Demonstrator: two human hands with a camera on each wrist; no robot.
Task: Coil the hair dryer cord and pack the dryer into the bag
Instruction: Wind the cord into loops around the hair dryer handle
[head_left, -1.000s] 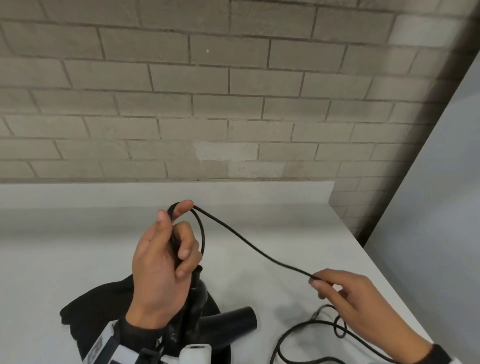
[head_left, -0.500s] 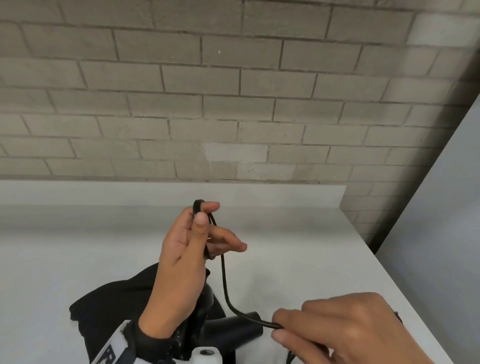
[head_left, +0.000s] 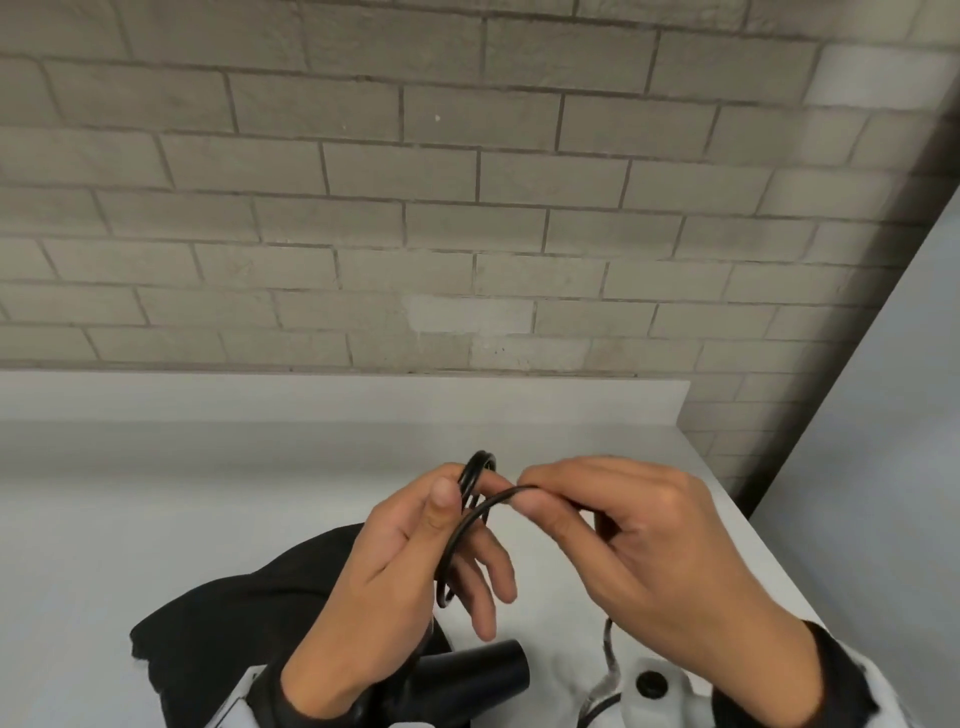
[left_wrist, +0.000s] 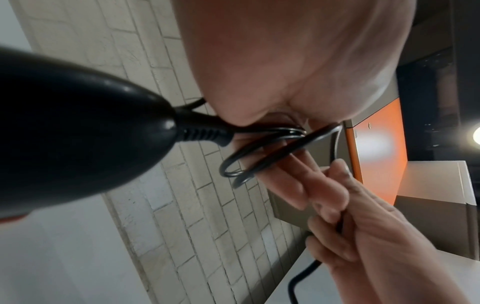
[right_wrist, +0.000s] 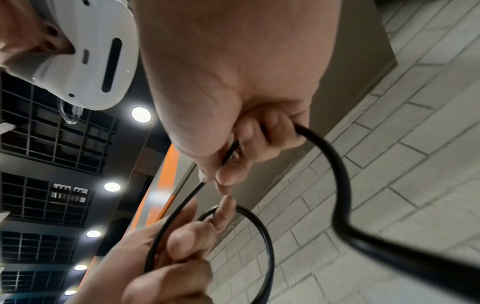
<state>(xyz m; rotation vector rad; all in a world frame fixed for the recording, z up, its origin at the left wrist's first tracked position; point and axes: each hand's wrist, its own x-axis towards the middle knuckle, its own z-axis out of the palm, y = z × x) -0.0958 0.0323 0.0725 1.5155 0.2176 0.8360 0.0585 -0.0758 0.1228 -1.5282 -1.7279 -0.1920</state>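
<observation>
My left hand (head_left: 415, 561) is raised above the table and pinches a small coil of the black cord (head_left: 467, 525) between thumb and forefinger, the other fingers loosely spread. My right hand (head_left: 623, 540) grips the cord (right_wrist: 337, 170) just to the right and lays a fresh loop against the coil. The black hair dryer (head_left: 467, 680) hangs below the left hand, its handle end and strain relief (left_wrist: 205, 133) close in the left wrist view. A black bag (head_left: 234, 613) lies on the table under the left arm. Slack cord (head_left: 608, 654) trails down under the right wrist.
The white table (head_left: 156, 519) meets a grey brick wall (head_left: 415, 208) at the back, behind a low white ledge (head_left: 311, 395). A pale panel (head_left: 883, 467) stands at the right past the table edge. An orange cabinet (left_wrist: 376, 144) shows in the wrist views.
My right hand has come up from low right to meet the left hand, bringing the cord over as another loop. The left hand keeps its hold on the coil.
</observation>
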